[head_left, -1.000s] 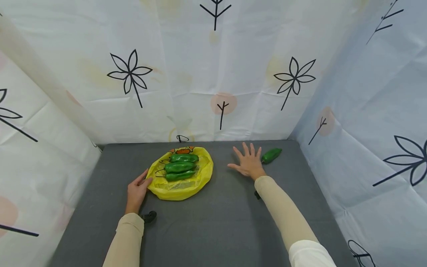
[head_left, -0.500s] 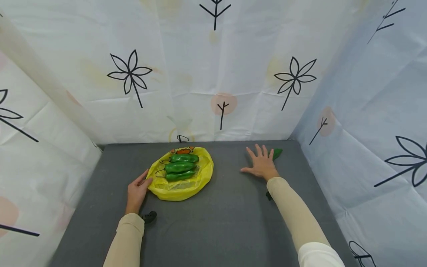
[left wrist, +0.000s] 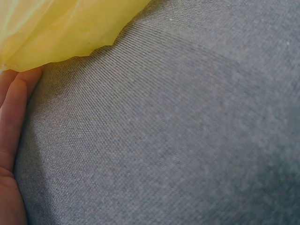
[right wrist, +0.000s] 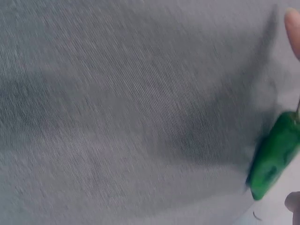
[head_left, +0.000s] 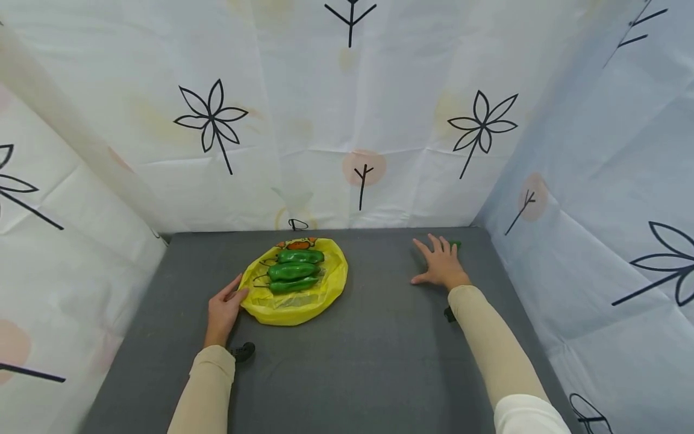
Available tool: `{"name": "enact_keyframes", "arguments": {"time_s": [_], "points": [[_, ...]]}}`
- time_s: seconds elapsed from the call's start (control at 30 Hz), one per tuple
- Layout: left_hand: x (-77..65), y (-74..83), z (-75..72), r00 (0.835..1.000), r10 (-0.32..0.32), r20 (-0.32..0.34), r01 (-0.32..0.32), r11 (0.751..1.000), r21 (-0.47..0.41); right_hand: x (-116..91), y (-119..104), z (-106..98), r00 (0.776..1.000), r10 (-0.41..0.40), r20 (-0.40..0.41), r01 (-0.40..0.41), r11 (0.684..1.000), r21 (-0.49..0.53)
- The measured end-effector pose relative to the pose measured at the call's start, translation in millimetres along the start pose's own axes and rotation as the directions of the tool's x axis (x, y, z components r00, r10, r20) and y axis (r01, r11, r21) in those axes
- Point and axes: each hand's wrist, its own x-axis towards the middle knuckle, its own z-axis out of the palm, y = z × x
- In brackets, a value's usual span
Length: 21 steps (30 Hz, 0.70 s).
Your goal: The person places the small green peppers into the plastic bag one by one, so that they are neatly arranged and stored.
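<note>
On the left of the table, a yellow plastic bag (head_left: 290,313) with a rolled-down rim holds several green peppers (head_left: 293,271), three of them plainly visible side by side. My left hand (head_left: 222,313) pinches the bag's left rim between thumb and fingers; in the left wrist view its fingers (left wrist: 14,117) meet the yellow plastic. At the back right, my right hand (head_left: 443,265) hovers with fingers spread over a single green pepper (right wrist: 275,157). Most of that pepper is hidden behind the hand in the head view. The right wrist view shows it lying between thumb and fingers, not gripped.
The grey tabletop (head_left: 347,361) ends against white patterned sheets at the back (head_left: 325,120) and at both sides. A dark device is strapped beneath each wrist. Grey cloth lies between the bag and my right hand.
My right hand has moved to the right until it covers most of the lone pepper. The left hand and the bag have stayed in place.
</note>
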Motion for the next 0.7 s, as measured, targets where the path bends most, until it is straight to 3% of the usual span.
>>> {"name": "enact_keyframes", "arguments": {"time_s": [0.27, 0.7], "points": [[0.3, 0.6, 1.7, 1.0, -0.005, -0.011, 0.005, 1.0, 0.006, 2, 21, -7, 1.0, 0.003, 0.007, -0.003, 1.0, 0.025], [1.9, 0.0, 2.8, 1.0, -0.004, -0.01, 0.004, 1.0, 0.011, -7, 41, -1, 0.999, 0.031, -0.01, -0.03, 0.994, 0.102]]}}
